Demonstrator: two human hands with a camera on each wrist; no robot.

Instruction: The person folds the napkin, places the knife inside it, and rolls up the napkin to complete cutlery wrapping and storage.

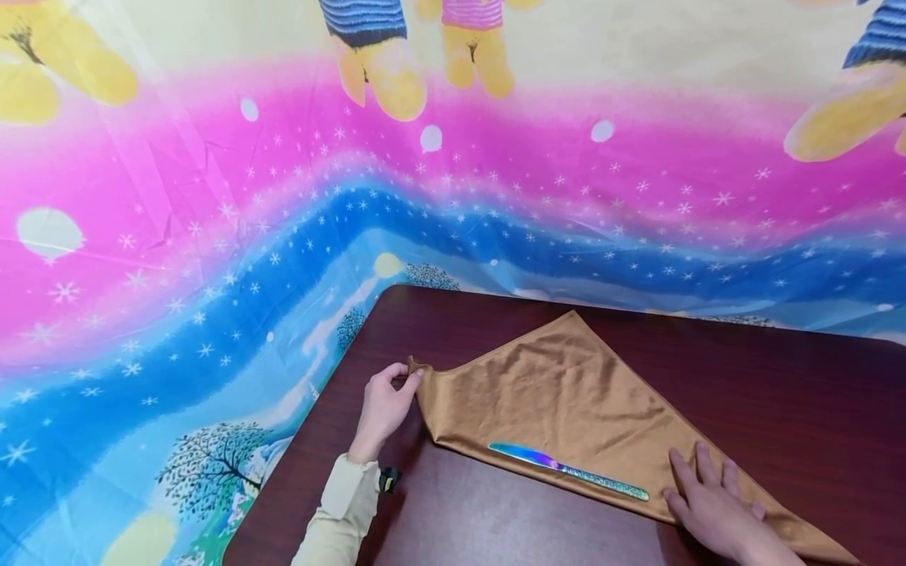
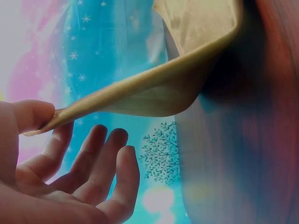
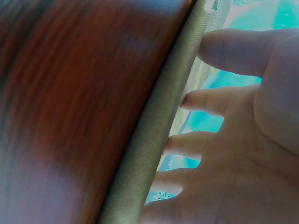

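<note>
A golden-brown cloth napkin (image 1: 559, 385), folded into a triangle, lies on the dark table with its peak toward the back. My left hand (image 1: 385, 405) pinches its left corner between thumb and index finger and holds it raised off the table; in the left wrist view the other fingers of the left hand (image 2: 79, 172) are loosely bent below the cloth edge. My right hand (image 1: 718, 503) rests with spread fingers on the right part of the napkin; the right wrist view shows its fingertips (image 3: 189, 99) against the cloth. A rainbow-coloured table knife (image 1: 566, 470) lies on the napkin along the front fold.
The dark red-brown wooden table (image 1: 510, 511) has a rounded back left corner. Behind and left of it hangs a printed backdrop (image 1: 318, 228) with snowflakes and trees. A black band (image 1: 388, 479) is on the left wrist.
</note>
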